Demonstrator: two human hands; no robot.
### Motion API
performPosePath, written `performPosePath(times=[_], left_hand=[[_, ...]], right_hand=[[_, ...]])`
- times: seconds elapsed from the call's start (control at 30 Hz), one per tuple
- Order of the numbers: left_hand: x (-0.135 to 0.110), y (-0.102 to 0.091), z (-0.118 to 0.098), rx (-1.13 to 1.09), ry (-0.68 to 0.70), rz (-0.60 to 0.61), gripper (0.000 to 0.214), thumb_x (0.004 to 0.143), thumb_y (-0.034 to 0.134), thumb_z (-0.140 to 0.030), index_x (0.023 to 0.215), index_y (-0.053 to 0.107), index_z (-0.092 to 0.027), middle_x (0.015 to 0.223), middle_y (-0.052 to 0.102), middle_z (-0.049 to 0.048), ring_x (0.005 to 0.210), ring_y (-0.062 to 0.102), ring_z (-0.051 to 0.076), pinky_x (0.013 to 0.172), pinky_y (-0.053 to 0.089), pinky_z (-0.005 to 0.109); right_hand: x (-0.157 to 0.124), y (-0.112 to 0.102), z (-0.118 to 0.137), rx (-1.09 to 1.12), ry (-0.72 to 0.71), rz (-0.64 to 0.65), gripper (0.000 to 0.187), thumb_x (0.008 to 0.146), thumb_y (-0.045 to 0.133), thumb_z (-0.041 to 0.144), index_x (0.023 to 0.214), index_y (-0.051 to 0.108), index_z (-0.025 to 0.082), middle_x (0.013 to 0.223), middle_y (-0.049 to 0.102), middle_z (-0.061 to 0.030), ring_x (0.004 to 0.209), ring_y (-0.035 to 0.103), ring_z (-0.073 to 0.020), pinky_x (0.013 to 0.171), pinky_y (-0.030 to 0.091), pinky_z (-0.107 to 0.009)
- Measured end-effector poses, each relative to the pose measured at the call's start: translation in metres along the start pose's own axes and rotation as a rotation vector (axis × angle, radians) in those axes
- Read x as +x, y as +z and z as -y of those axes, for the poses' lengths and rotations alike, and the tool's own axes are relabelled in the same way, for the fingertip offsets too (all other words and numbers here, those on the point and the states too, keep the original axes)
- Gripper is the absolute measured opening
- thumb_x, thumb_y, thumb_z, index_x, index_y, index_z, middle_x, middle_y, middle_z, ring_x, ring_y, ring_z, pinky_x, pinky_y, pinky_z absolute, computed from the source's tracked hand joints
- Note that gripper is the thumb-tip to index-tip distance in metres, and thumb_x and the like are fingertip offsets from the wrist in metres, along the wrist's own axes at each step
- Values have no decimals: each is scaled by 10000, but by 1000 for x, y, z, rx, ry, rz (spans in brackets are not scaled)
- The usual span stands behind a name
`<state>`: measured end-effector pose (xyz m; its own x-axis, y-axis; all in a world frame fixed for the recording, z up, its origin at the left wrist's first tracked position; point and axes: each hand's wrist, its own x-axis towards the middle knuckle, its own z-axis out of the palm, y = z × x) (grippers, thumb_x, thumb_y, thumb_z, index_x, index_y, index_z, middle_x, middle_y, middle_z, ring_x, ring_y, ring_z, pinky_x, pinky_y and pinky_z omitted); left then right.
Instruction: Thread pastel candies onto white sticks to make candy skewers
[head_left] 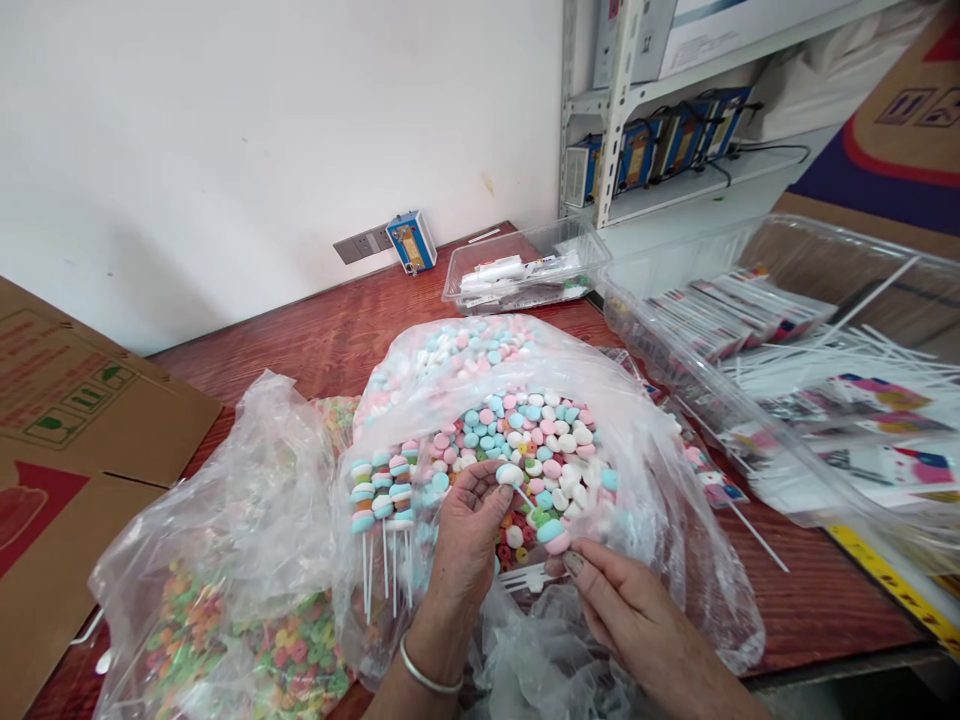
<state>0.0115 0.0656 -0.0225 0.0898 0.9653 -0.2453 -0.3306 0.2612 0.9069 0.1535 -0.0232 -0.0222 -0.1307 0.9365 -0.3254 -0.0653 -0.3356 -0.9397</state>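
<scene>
My left hand (461,540), with a bangle at the wrist, pinches a white candy (510,474) between thumb and fingers. From it a thin white stick (528,497) slants down to a green ring candy and a blue-and-pink candy (553,535). The fingers of my right hand (626,595) close on the pink end of this candy skewer. Beneath both hands lies a large clear plastic bag (637,400), opened over pink, blue and white candies (525,425) and colored ring candies. Several finished-looking candy skewers (382,490) rest on the bag, left of my left hand.
A second plastic bag (262,500) of ring candies lies at left beside a cardboard box (97,420). Clear bins (667,370) with white sticks and printed packets stand at right. A smaller clear tray (454,285) and a blue device (412,243) sit near the wall.
</scene>
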Motion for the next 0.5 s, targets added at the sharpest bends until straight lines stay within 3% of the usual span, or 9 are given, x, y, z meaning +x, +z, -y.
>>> performPosePath(times=[0.3, 0.5], left_hand=[[-1, 1, -1, -24, -3, -20, 342, 658, 802, -290, 939, 653, -165, 890, 682, 45, 808, 639, 145, 732, 514, 263], [0, -4, 6, 70, 47, 40, 272, 751, 750, -288, 978, 651, -177, 907, 683, 31, 831, 630, 127, 774, 504, 246]], right_hand=[[-2, 2, 0, 104, 58, 36, 446, 863, 473, 641, 805, 592, 216, 481, 312, 85, 407, 246, -81, 386, 155, -214], [0, 1, 1, 117, 122, 27, 456, 856, 477, 629, 876, 618, 196, 443, 309, 98, 363, 232, -69, 353, 171, -195]])
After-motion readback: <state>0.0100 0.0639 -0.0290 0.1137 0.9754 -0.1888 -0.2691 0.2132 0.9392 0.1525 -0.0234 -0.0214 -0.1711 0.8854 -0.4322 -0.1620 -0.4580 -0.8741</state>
